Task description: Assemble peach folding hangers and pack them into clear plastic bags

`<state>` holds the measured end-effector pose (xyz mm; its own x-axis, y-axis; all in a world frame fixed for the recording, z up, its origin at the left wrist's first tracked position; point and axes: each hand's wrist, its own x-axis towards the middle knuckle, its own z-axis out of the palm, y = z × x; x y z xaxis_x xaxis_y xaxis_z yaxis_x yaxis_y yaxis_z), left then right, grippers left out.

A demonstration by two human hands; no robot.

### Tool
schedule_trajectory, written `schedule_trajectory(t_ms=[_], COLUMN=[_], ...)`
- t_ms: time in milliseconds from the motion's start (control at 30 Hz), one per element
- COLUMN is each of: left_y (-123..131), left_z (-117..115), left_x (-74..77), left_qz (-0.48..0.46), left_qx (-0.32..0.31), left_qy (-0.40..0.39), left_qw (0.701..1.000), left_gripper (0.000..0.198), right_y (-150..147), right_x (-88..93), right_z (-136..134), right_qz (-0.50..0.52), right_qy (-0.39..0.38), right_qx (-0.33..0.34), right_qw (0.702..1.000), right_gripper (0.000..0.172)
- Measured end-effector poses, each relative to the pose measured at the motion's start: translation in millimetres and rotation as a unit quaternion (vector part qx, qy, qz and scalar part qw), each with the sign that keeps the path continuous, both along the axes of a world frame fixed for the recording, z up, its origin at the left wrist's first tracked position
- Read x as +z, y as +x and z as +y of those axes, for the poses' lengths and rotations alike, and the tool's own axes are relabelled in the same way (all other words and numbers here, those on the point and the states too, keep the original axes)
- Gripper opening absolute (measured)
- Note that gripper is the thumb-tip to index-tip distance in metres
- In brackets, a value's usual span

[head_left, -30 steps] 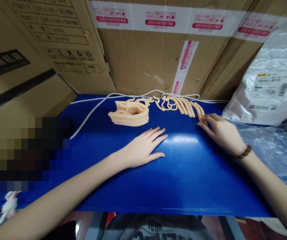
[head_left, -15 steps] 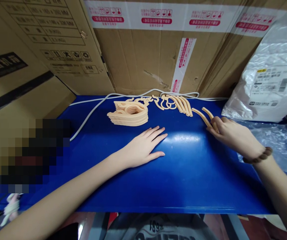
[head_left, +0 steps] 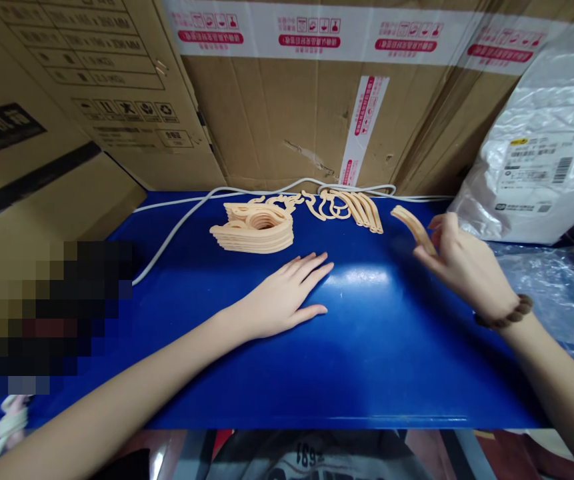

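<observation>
My left hand (head_left: 287,297) lies flat on the blue tabletop (head_left: 367,360), fingers spread and holding nothing. Just beyond it is a stack of beige plastic pieces (head_left: 254,237) that look like folding hanger parts. My right hand (head_left: 459,257) is raised a little at the right, thumb and fingers closed on curved beige strips (head_left: 414,227). These look pressed together, and their lower ends are hidden in the hand. Left of them, several similar curved strips (head_left: 364,210) lie side by side, next to loose beige hook-shaped pieces (head_left: 324,205).
Cardboard boxes (head_left: 287,100) wall off the back and left. A white cable (head_left: 181,230) runs along the rear. A white plastic parcel (head_left: 527,160) stands at the right rear, with clear plastic wrap (head_left: 551,293) before it. A pixelated patch covers the left side.
My right hand has lifted slightly and turned, and the two strips in it, apart before, now appear together. My left hand stays where it was.
</observation>
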<state>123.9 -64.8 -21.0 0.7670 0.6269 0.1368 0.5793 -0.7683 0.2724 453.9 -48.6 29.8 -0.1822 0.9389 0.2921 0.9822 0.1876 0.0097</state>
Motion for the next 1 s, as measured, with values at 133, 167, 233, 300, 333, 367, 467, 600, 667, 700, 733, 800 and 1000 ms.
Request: schedule_trajectory(t_ms=[133,167,233,300,333,367,467,600,667,700,733,800,1000], left_y=[0.5,1.0,2.3,3.6,4.0,4.3,3.8,1.4,0.3,-0.2,-0.5,-0.9,0.2], left_z=[-3.7,-4.9,-7.4,-9.1,-9.5,-9.6,-8.6,-7.2,-7.1,-7.1,-7.1,-7.2,-7.0], left_x=[8.3,10.4,13.4,14.4,14.3,13.9,12.0,10.2,10.0,10.1,10.3,10.8,10.8], left_qz=[-0.097,-0.112,-0.12,-0.104,-0.093,-0.083,-0.07,-0.06,-0.058,-0.056,-0.055,-0.05,-0.041], left_qx=[0.003,-0.002,-0.014,-0.025,-0.028,-0.029,-0.027,-0.024,-0.01,0.0,0.009,0.021,0.036], left_qy=[0.046,0.054,0.055,0.052,0.052,0.053,0.047,0.011,-0.009,-0.017,-0.022,-0.03,-0.042], left_qw=[0.994,0.992,0.991,0.993,0.994,0.995,0.996,0.998,0.998,0.998,0.998,0.998,0.998], left_gripper=[0.081,0.08,0.072,0.052,0.041,0.034,0.027,0.025,0.025,0.025,0.025,0.026,0.027], right_y=[-33.7,-43.8,-61.3,-73.0,-76.3,-78.1,-77.5,-73.4,-72.3,-72.0,-71.7,-71.2,-66.2], right_x=[1.8,-0.2,-5.7,-11.4,-13.9,-16.0,-20.2,-23.5,-25.4,-26.3,-27.0,-27.2,-11.8], right_z=[-21.7,-26.9,-36.1,-42.4,-44.2,-45.1,-44.2,-39.6,-37.6,-36.7,-36.1,-35.3,-32.7], right_qz=[0.086,0.085,0.064,0.043,0.033,0.024,0.005,0.0,-0.004,-0.008,-0.013,-0.015,0.003], right_qy=[-0.07,-0.077,-0.065,-0.05,-0.042,-0.035,-0.026,-0.028,-0.02,-0.015,-0.012,-0.015,-0.022], right_qx=[0.186,0.236,0.312,0.359,0.374,0.384,0.39,0.384,0.381,0.378,0.375,0.369,0.353], right_qw=[0.976,0.965,0.946,0.931,0.926,0.922,0.92,0.923,0.924,0.926,0.927,0.929,0.935], right_gripper=[0.02,0.017,0.013,0.007,0.005,0.004,0.009,0.014,0.015,0.015,0.015,0.018,0.024])
